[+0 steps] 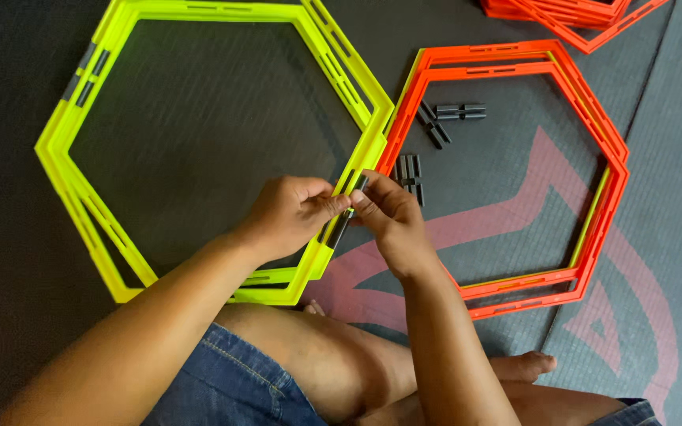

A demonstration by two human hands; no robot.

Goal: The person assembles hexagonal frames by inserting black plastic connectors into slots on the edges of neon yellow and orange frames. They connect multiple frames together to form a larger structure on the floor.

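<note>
Both hands are working at the yellow hexagon rings' (65, 158) right edge: the left hand (290, 214) and right hand (388, 213) are pinching a dark connector clip (341, 225) against the frame beside the orange rings (605, 150). Keeping it square to the rail looks key. Spare clips (436, 122) are lying nearby.

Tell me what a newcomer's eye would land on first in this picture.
Two stacks of large plastic hexagon frames on the dark floor mat dominate: neon yellow hexagon frames on the left, bright orange hexagon frames on the right. Where they meet, the left hand and right hand pinch a small dark grey connector clip at the yellow edge. Loose grey clips lie inside the orange frames.
</note>
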